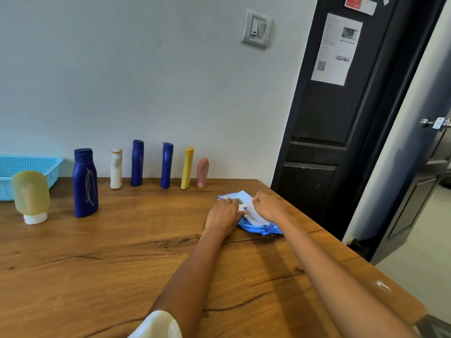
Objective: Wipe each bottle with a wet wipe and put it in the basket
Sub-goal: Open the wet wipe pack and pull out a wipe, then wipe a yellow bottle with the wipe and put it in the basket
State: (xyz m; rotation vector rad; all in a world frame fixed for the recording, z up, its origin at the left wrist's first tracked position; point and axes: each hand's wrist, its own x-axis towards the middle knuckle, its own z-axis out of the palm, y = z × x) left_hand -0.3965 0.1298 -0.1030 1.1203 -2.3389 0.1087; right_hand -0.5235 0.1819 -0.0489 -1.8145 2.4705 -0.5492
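Both hands on blue wipe pack (pixel 256 224), worktop (pixel 122 252) at 3 o'clock. Left hand (pixel 223 215) presses the pack, fingers curled; right hand (pixel 267 206) pinches a white wipe (pixel 251 212). Seven bottles untouched: row of bottles (pixel 151 167) at 12 o'clock. Basket (pixel 26 172) at 10 o'clock.

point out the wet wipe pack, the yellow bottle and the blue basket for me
wet wipe pack (pixel 262 228), head view, near blue edge of wrapper.
yellow bottle (pixel 187 170), head view, middle of its body.
blue basket (pixel 52 170), head view, right side wall.
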